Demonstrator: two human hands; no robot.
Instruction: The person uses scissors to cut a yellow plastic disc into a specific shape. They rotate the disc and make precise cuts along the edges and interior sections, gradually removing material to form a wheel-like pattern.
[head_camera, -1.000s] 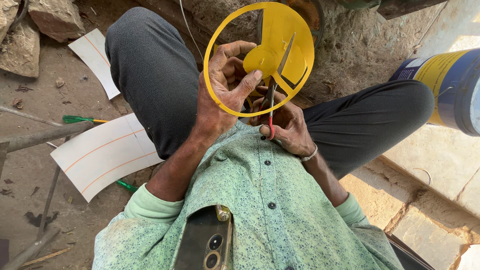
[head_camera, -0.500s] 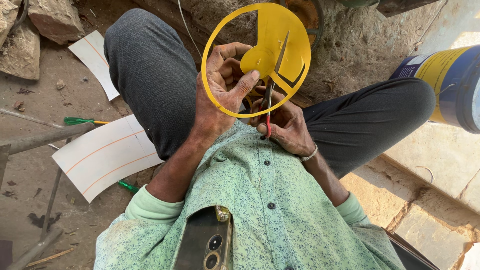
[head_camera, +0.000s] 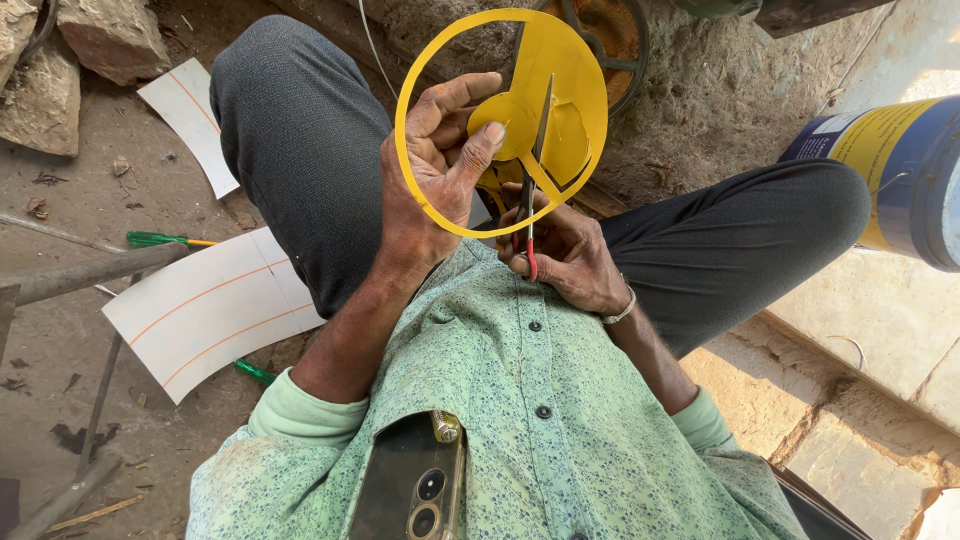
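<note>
— Looking at your left hand (head_camera: 435, 170), what are the fingers doing?

— They are curled around the yellow disc (head_camera: 560, 100), grasping it. Your thumb presses flat on the small solid centre of the disc, and the other fingers wrap behind, through the cut-out gap inside the thin outer ring. You hold the disc upright above your lap, between your knees.

— And your right hand (head_camera: 565, 255)?

— It is clenched on the red handles of the scissors (head_camera: 530, 190), low against your shirt. The blades point up and stand parted, crossing the face of the disc just beside your left thumb. A metal bangle sits on that wrist.

— Where does the disc sit against the rest?

— In front of your chest, above the right hand, with the ring's lower edge touching your left palm.

— What lies around you?

— You sit on dusty ground with your dark trousers spread wide. To your left lie two white sheets with orange lines, the nearer white sheet (head_camera: 210, 310) just beside your thigh, and a green-handled tool (head_camera: 160, 240) rests partly under it. Rough stones (head_camera: 80, 50) sit further off on that side, with grey metal rods across the dirt. To your right stands a blue and yellow drum (head_camera: 890, 170) on pale stone slabs. A phone (head_camera: 415, 490) sticks out of your shirt pocket.
</note>
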